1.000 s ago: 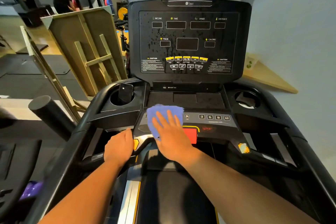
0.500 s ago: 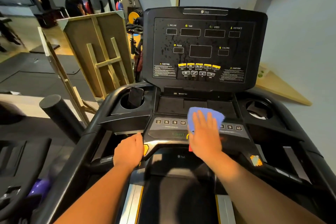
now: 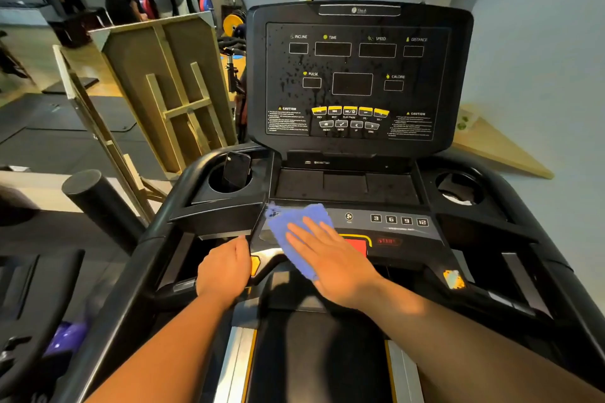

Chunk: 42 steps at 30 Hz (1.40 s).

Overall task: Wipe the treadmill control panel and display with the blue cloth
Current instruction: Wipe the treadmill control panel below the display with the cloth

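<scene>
Wiping under way on the lower control panel (image 3: 393, 232), left portion. Blue cloth (image 3: 294, 232) pressed flat there, left of the red stop button (image 3: 357, 245). Upright display (image 3: 357, 78) above the panel speckled with droplets, judged not yet wiped; panel's right side with the number keys judged outstanding too. Right hand (image 3: 330, 258) flat on the cloth, fingers straight and slightly spread. Left hand (image 3: 224, 268) curled round the handlebar (image 3: 170, 296) just left of the panel.
</scene>
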### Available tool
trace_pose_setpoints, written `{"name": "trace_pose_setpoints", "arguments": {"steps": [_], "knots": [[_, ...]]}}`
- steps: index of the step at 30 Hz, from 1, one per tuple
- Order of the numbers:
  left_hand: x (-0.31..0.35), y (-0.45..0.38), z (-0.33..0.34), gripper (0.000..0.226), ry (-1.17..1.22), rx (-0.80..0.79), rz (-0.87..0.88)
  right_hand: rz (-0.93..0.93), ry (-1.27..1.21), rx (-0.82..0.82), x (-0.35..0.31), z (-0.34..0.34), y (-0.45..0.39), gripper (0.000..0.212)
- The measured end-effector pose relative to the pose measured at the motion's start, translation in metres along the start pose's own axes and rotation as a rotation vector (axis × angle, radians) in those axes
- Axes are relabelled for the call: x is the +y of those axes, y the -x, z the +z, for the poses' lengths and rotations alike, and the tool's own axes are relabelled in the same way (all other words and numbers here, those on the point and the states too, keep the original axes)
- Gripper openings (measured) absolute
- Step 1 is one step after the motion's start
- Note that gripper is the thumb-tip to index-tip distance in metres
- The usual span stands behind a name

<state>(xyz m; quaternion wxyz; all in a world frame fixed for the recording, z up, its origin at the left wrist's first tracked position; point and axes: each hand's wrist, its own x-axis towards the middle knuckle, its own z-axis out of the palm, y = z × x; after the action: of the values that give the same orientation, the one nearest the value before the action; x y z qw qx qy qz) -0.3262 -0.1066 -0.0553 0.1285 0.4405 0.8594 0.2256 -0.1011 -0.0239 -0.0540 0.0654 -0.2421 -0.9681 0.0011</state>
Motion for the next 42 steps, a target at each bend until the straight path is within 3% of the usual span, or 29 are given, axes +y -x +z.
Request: {"name": "trace_pose_setpoints", "arguments": {"steps": [4,10,17,19,26,29,32,35,38,40,42], "knots": [[0.0,0.002,-0.001,0.049,-0.009,-0.014,0.006,0.14,-0.021,0.029,0.028,-0.004,0.043,0.075],[0.0,0.001,0.0,0.041,-0.089,-0.021,0.001,0.569,-0.068,0.13,0.074,-0.018,0.113,0.075],[-0.002,0.0,0.002,0.038,-0.104,-0.032,0.0,0.941,0.007,0.108,0.032,-0.008,0.118,0.08],[-0.001,0.0,0.001,0.039,-0.099,-0.034,-0.005,0.955,-0.008,0.124,0.013,-0.012,0.093,0.08],[-0.001,0.001,0.0,0.033,-0.13,-0.042,0.001,0.482,-0.013,0.023,-0.048,-0.015,-0.018,0.078],[0.001,0.002,-0.002,0.028,-0.128,-0.036,0.005,0.276,-0.014,0.042,-0.055,-0.011,-0.02,0.077],[0.0,0.003,-0.004,0.031,-0.099,-0.048,0.015,0.187,-0.112,0.059,-0.029,-0.001,0.012,0.073],[0.0,0.005,-0.008,0.043,-0.001,-0.074,-0.014,0.338,-0.141,0.135,0.005,0.003,0.062,0.071],[0.005,0.008,-0.012,0.049,0.013,-0.066,-0.046,0.724,-0.143,0.234,0.04,-0.015,0.087,0.059],[0.007,0.008,-0.013,0.05,0.007,-0.054,-0.049,0.904,-0.062,0.241,0.05,-0.026,0.072,0.051],[0.006,0.008,-0.013,0.051,0.011,-0.052,-0.04,0.958,-0.045,0.198,0.038,-0.029,0.042,0.061]]}}
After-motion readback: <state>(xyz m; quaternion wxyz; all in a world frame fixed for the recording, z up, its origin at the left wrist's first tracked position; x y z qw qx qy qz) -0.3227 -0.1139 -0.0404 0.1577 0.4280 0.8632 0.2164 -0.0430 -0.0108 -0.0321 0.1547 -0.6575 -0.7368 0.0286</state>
